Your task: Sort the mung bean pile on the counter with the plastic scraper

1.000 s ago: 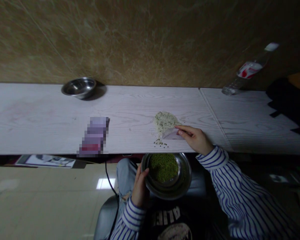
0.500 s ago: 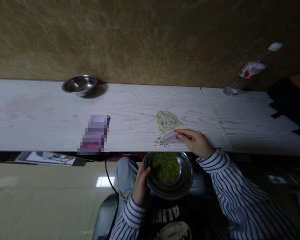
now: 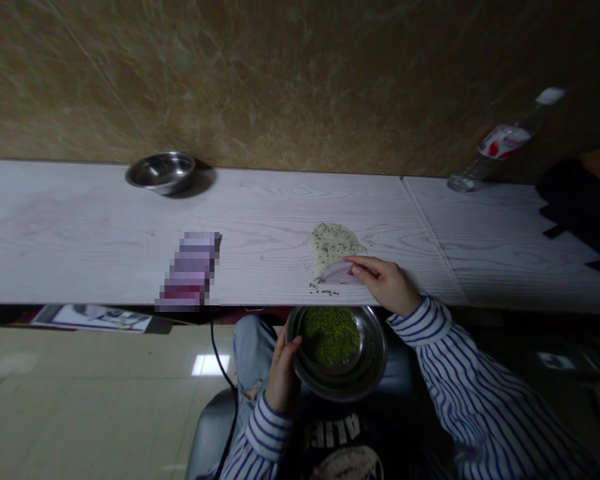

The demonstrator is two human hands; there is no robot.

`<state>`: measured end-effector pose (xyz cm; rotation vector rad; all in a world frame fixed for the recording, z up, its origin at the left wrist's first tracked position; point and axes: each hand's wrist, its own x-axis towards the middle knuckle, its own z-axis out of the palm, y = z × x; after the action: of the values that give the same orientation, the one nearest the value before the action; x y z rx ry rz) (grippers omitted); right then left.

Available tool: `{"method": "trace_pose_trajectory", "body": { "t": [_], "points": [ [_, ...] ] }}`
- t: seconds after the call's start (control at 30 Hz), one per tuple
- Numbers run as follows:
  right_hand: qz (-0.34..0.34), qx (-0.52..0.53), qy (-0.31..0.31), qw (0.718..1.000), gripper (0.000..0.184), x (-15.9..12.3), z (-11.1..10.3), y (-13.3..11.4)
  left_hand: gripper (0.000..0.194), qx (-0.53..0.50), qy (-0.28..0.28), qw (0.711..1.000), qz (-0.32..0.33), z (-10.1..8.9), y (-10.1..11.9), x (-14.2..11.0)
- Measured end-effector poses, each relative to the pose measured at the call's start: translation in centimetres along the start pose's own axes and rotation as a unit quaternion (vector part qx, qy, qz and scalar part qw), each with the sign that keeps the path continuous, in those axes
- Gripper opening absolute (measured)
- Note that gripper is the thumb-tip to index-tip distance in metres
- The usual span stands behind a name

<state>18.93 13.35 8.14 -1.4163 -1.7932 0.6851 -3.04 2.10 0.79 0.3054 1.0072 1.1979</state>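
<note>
My left hand point(image 3: 283, 373) grips the left rim of a steel bowl point(image 3: 375, 373), held just below the table's front edge. Green mung beans point(image 3: 330, 337) cover part of its inside. With the fingers of my right hand point(image 3: 385, 283) I pinch a clear half-round protractor point(image 3: 339, 272) by its right end. It lies low over the table, against the near side of a pile of white rice grains point(image 3: 335, 243) flecked with green beans. A few loose beans point(image 3: 325, 291) lie between the protractor and the table edge, above the bowl.
A second steel bowl point(image 3: 161, 173) stands at the back left by the wall. A blurred-out phone-shaped object point(image 3: 190, 270) lies left of the pile. A plastic bottle point(image 3: 500, 143) and a dark bag-like item point(image 3: 580, 207) are at the right. A black cable point(image 3: 225, 367) hangs below the table.
My right hand has shifted slightly left with the protractor, close along the near side of the pile. My left hand and the bowl stay nearly in place.
</note>
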Motion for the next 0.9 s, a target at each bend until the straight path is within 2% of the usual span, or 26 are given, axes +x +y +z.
{"method": "trace_pose_trajectory", "body": {
  "t": [0.27, 0.43, 0.63, 0.9],
  "points": [
    [0.023, 0.007, 0.03, 0.999, 0.033, 0.9, -0.7, 1.1, 0.057, 0.0, 0.001, 1.0, -0.008, -0.7, -0.4, 0.3],
    [0.023, 0.003, 0.052, 0.998, 0.033, 0.8, -0.8, 1.8, 0.053, -0.003, 0.002, 1.0, -0.006, -0.8, -0.6, 0.2],
    [0.028, -0.001, 0.035, 0.999, 0.032, 0.7, -0.3, 0.9, 0.052, 0.003, -0.006, 1.0, -0.001, -0.9, -0.7, 0.4],
    [0.019, -0.012, 0.019, 1.0, 0.033, 0.1, -1.0, 0.2, 0.051, -0.001, -0.002, 1.0, 0.001, -0.9, -0.8, 0.3]
  ]
}}
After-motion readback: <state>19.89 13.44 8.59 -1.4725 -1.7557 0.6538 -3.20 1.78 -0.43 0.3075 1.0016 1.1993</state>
